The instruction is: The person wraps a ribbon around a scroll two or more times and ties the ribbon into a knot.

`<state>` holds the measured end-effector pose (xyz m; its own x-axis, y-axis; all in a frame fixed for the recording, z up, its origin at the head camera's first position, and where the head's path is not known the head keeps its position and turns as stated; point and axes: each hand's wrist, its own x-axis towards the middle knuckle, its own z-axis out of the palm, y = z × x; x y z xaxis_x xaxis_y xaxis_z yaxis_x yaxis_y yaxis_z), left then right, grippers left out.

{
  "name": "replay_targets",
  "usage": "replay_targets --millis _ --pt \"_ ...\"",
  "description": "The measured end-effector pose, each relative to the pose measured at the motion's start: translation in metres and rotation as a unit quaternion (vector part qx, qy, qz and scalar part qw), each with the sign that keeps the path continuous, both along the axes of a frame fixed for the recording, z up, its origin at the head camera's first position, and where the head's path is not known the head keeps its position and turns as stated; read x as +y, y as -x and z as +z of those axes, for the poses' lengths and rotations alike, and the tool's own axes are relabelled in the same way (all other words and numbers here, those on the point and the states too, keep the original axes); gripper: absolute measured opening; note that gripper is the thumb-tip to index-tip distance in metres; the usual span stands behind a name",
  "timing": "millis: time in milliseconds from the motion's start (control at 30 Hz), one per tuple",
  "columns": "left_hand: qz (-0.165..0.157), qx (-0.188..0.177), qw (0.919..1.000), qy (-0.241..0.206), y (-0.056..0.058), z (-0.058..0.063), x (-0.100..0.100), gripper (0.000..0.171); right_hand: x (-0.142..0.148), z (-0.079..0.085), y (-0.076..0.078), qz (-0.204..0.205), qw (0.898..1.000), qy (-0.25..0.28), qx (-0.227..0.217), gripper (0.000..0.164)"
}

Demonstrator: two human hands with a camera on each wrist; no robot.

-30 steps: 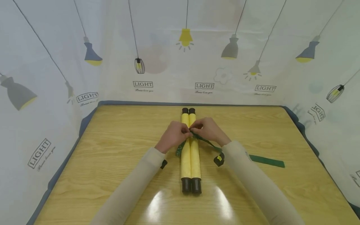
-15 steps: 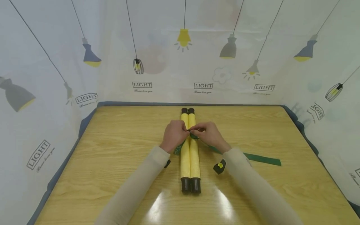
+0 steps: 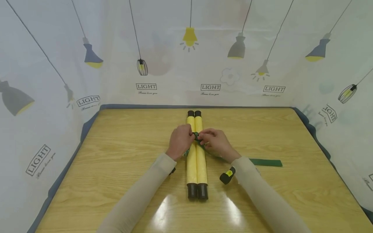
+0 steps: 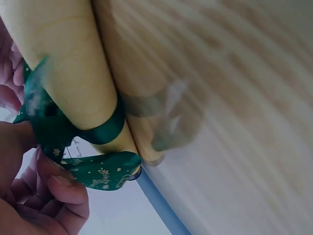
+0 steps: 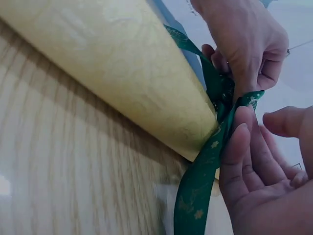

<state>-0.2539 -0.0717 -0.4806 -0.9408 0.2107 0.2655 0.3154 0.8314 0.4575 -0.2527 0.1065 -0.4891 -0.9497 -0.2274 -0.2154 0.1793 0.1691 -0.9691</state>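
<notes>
Two yellow rolls (image 3: 197, 168) with dark end caps lie side by side, pointing away from me. A green ribbon (image 3: 266, 162) with gold print passes around them and is twisted together on top, beside the near roll in the right wrist view. My left hand (image 3: 181, 139) pinches the ribbon between thumb and fingers; a loose loop hangs by its fingertips in the left wrist view. My right hand (image 3: 215, 142) is just right of the twist. Its bent fingers (image 5: 239, 147) touch the ribbon while the thumb stands apart. One ribbon tail runs down past these fingers.
The rolls rest on a wood-grain table (image 3: 131, 139) with blue-grey cloth (image 3: 145, 106) along its edges. White sheets (image 3: 175, 71) printed with lamps stand around it. A black device (image 3: 227, 175) with a yellow patch is beside my right cuff.
My right fingers have gone from pinching at the twist to a looser pose, a little lower. The ribbon's tail on the right has been drawn inward. The rolls stay in place.
</notes>
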Motion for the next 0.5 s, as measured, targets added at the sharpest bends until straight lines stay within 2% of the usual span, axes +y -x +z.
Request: replay_targets --millis 167,267,400,500 --pt "-0.016 0.026 0.9993 0.022 -0.001 0.0 -0.002 0.016 -0.003 0.0 0.006 -0.019 0.997 0.019 -0.066 0.041" --pt "-0.034 0.054 0.9973 0.034 0.0 -0.001 -0.002 0.016 -0.004 0.002 0.009 -0.023 0.995 0.023 -0.095 0.046" --pt "-0.055 0.078 0.9949 0.031 0.002 -0.004 -0.003 0.017 -0.004 0.005 0.012 -0.019 0.993 0.014 -0.112 0.045" --pt "-0.068 0.077 0.9945 0.021 0.002 -0.005 -0.005 0.02 -0.003 0.005 0.015 -0.006 0.994 0.0 -0.113 0.041"
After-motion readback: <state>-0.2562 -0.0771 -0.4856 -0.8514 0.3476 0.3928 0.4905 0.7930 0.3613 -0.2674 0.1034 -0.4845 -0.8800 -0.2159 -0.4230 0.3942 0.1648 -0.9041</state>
